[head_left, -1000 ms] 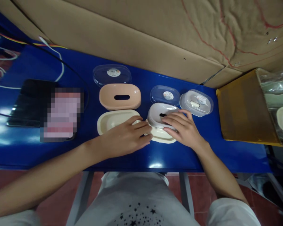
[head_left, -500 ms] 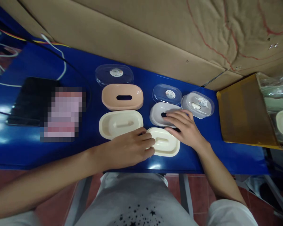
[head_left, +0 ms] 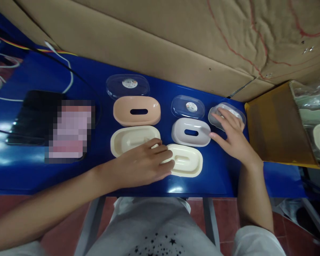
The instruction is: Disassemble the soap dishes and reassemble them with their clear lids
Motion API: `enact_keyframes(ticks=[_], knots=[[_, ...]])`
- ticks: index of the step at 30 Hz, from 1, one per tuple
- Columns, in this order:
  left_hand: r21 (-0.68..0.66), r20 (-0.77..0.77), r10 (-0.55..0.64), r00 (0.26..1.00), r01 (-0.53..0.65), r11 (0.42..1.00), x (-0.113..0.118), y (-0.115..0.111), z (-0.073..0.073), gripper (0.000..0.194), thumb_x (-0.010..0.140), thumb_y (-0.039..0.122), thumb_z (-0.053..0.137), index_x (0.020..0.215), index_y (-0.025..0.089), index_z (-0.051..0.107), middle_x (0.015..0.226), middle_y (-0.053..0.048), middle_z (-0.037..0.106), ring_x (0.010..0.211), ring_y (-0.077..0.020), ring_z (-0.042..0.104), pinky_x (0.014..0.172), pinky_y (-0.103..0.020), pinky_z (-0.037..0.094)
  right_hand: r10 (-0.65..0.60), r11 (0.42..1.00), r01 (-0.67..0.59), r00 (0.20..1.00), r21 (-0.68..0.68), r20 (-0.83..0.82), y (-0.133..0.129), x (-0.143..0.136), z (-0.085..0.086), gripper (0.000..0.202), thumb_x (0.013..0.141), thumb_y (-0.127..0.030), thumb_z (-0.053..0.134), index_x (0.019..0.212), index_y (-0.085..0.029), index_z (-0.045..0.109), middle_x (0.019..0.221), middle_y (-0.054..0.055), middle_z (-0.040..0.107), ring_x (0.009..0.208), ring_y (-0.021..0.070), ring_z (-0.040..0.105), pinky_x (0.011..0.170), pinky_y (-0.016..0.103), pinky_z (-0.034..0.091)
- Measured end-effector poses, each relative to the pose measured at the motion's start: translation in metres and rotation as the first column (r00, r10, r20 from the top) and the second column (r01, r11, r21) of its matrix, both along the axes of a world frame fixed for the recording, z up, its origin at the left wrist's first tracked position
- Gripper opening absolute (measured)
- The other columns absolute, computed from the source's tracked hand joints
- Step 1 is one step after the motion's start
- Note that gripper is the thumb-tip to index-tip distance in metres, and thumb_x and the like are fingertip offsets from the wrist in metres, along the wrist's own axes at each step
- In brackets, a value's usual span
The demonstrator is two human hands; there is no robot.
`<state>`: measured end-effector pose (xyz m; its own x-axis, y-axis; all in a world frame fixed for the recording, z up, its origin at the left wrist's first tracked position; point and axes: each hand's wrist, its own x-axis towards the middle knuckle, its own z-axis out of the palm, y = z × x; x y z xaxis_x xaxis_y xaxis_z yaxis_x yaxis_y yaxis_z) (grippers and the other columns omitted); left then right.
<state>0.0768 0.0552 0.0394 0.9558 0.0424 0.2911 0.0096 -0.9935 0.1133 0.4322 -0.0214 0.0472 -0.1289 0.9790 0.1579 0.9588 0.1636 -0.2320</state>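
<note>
My left hand (head_left: 148, 161) lies with loosely bent, slightly separated fingers at the left end of a small cream oval tray (head_left: 190, 163), which has a raised bar. Behind that hand is a larger cream tray (head_left: 122, 144), partly covered by it. My right hand (head_left: 233, 138) spreads its fingers over a small oval box with a clear lid (head_left: 240, 115), hiding part of it. The thumb points at the right end of a grey oval box part with a slot (head_left: 178, 133). Whether the right fingers press on the lidded box I cannot tell.
A peach slotted box part (head_left: 122, 112) and two clear lids (head_left: 116, 85) (head_left: 177, 106) with round stickers lie behind. At left are a black flat object (head_left: 34, 117), a blurred-out phone-like thing (head_left: 72, 131) and cables. An open cardboard box (head_left: 274, 128) stands right.
My right hand has moved right, from the grey slotted part to the lidded box, which sits slightly farther right. My left hand stays by the small cream tray.
</note>
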Motion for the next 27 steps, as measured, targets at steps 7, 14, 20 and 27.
enact_keyframes(ticks=[7, 14, 20, 27], knots=[[0.021, 0.002, 0.031, 1.0, -0.031, 0.999, 0.0, 0.002, -0.001, 0.026, 0.102, 0.042, 0.073, 0.118, 0.022, 0.07, 0.128, -0.009, 0.074, 0.115, -0.0287, 0.069, 0.109, -0.048, 0.048, -0.185, 0.983, 0.185, 0.982, 0.002, 0.046, -0.002, 0.034, -0.003, 0.084, 0.097, -0.065, 0.07, 0.169, -0.037, 0.037, 0.179, 0.015, 0.034, 0.163, 0.0523, 0.031, 0.122, 0.084, 0.027], [0.067, 0.028, 0.163, 0.986, -0.165, 0.984, -0.003, 0.014, 0.0, 0.036, 0.104, 0.041, 0.069, 0.134, 0.019, 0.069, 0.142, -0.016, 0.07, 0.127, -0.0343, 0.068, 0.117, -0.058, 0.048, -0.096, 0.995, 0.097, 0.994, 0.018, -0.046, -0.011, 0.051, 0.006, 0.06, 0.095, -0.062, 0.075, 0.149, -0.041, 0.063, 0.149, 0.013, 0.062, 0.14, 0.0478, 0.06, 0.118, 0.075, 0.044], [0.112, 0.04, 0.194, 0.98, -0.197, 0.974, -0.004, 0.022, -0.007, 0.037, 0.105, 0.042, 0.067, 0.134, 0.019, 0.07, 0.141, -0.018, 0.071, 0.127, -0.0361, 0.068, 0.113, -0.058, 0.052, -0.018, 0.997, 0.031, 0.985, 0.068, -0.174, -0.008, 0.045, 0.014, 0.056, 0.094, -0.058, 0.08, 0.143, -0.036, 0.068, 0.143, 0.013, 0.064, 0.134, 0.0391, 0.065, 0.117, 0.056, 0.055], [0.083, 0.025, 0.179, 0.984, -0.18, 0.98, -0.001, 0.02, -0.007, 0.037, 0.105, 0.041, 0.068, 0.134, 0.019, 0.071, 0.143, -0.017, 0.07, 0.127, -0.0339, 0.068, 0.119, -0.055, 0.048, -0.132, 0.944, 0.192, 0.965, 0.267, -0.228, 0.008, 0.061, 0.004, 0.05, 0.095, -0.054, 0.079, 0.139, -0.029, 0.072, 0.141, 0.013, 0.071, 0.136, 0.0361, 0.065, 0.116, 0.059, 0.054]])
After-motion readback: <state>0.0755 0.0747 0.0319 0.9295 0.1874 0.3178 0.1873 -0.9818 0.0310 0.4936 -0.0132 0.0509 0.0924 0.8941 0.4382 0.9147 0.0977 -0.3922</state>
